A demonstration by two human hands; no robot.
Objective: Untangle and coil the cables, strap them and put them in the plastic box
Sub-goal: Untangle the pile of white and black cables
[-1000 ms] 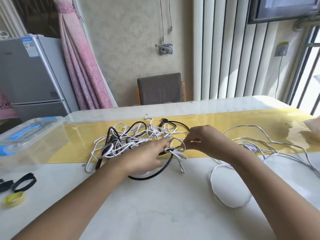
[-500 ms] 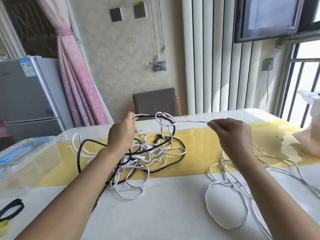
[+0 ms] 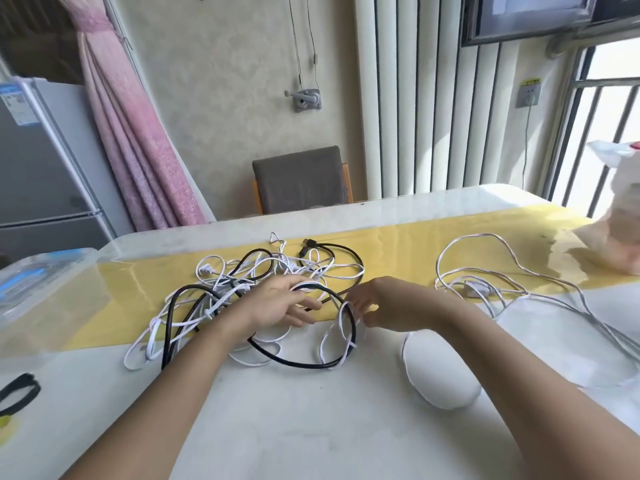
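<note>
Two palm-down hands meet over tangled black and white cables (image 3: 221, 293) sprawling sideways across the desk (image 3: 311, 431): left hand (image 3: 280, 306) fingers slack, right hand (image 3: 388, 308) pinching a white cable loop (image 3: 343, 317).

No legible text; fridge sticker (image 3: 15, 103) and wall-socket label (image 3: 531, 81) too blurred to read

Beige patterned wall (image 3: 225, 64), pink curtain (image 3: 131, 133), grey fridge (image 3: 41, 161), brown chair (image 3: 299, 180) behind white desk (image 3: 311, 427), vertical blinds (image 3: 433, 98), bright barred window (image 3: 602, 116).
</note>
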